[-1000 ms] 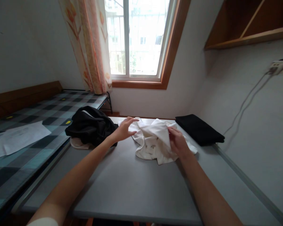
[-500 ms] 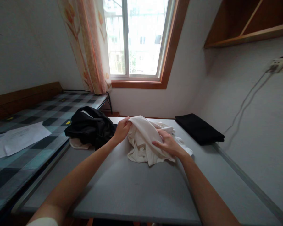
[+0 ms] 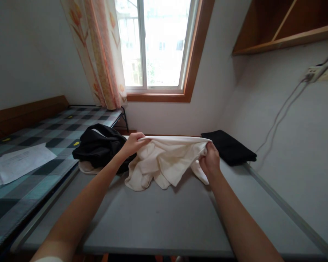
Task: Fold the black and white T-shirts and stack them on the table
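A white cloth garment (image 3: 169,160) is stretched between my two hands over the table, its top edge taut and its lower folds hanging down to the tabletop. My left hand (image 3: 135,143) pinches the upper left end of that edge. At the upper right end, my right hand (image 3: 211,160) is closed around the fabric. The exact kind of garment cannot be made out. Just left of my left hand lies a heap of black clothing (image 3: 98,145), with a pale piece of cloth (image 3: 87,167) showing beneath it.
A folded black cloth (image 3: 229,147) lies on the grey table (image 3: 153,225) at the right, near the wall. To the left stands a bed with a checked cover (image 3: 30,145), papers (image 3: 27,163) on it. A wooden shelf (image 3: 278,40) hangs above a wall socket (image 3: 314,74) with cords.
My right hand has gone from resting on the white garment to gripping its edge and has moved right. The left hand has shifted slightly left, and the bunched cloth is now spread wide.
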`<state>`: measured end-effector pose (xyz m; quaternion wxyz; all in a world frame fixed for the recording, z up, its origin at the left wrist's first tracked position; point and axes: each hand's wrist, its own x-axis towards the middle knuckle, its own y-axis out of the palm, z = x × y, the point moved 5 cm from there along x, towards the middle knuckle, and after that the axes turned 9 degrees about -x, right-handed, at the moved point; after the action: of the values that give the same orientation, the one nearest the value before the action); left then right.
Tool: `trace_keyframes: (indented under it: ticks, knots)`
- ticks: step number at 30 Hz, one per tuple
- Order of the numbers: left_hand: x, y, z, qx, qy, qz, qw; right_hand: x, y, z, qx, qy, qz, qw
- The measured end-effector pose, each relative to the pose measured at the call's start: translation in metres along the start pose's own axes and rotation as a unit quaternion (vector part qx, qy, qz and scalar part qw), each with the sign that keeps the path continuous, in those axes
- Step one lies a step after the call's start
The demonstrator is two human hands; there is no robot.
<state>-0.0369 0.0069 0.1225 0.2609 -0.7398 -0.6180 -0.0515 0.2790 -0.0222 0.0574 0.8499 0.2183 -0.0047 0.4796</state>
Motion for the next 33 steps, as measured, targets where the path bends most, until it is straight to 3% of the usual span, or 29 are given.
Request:
trace_keyframes:
  ticks: [3, 5, 7, 9, 12, 14, 17, 20, 22, 25, 29, 33]
  knots:
    - [-0.012, 0.023, 0.009, 0.022, -0.056, 0.230, 0.971, 0.004, -0.002, -0.008, 0.098, 0.061, -0.027, 0.993]
    - [-0.018, 0.028, 0.017, 0.051, -0.074, 0.311, 0.946, 0.006, -0.003, -0.009, 0.117, 0.056, -0.036, 0.991]
    - [-0.015, 0.018, 0.027, 0.116, -0.087, 0.270, 0.952, 0.007, -0.004, -0.004, 0.117, 0.015, -0.033, 0.992]
    - [-0.005, 0.000, 0.037, 0.167, -0.098, 0.154, 0.969, 0.007, -0.004, 0.002, 0.092, -0.037, -0.027, 0.995]
    - [0.006, -0.014, 0.046, 0.073, -0.107, 0.031, 0.991, -0.002, 0.000, 0.008, -0.004, -0.098, -0.017, 0.995]
    - [0.009, -0.008, 0.048, -0.079, -0.114, 0.004, 0.990, -0.016, 0.010, 0.008, -0.081, -0.121, 0.013, 0.989]
    - [0.004, 0.015, 0.043, -0.262, -0.116, -0.004, 0.958, -0.047, 0.032, 0.003, -0.170, -0.144, 0.105, 0.969]
    - [-0.011, 0.043, 0.030, -0.299, -0.086, 0.063, 0.948, -0.076, 0.058, -0.003, -0.222, -0.171, 0.235, 0.931]
    - [-0.021, 0.057, 0.025, -0.248, -0.065, 0.127, 0.958, -0.087, 0.067, -0.007, -0.211, -0.151, 0.287, 0.922]
    - [-0.032, 0.071, 0.030, -0.153, -0.052, 0.174, 0.971, -0.092, 0.071, -0.012, -0.130, -0.035, 0.340, 0.931]
    - [-0.029, 0.077, 0.034, -0.116, -0.004, 0.083, 0.990, -0.095, 0.073, -0.010, -0.003, 0.112, 0.392, 0.913]
    - [-0.023, 0.069, 0.009, -0.134, 0.031, 0.008, 0.990, -0.077, 0.065, 0.008, 0.056, 0.119, 0.365, 0.922]
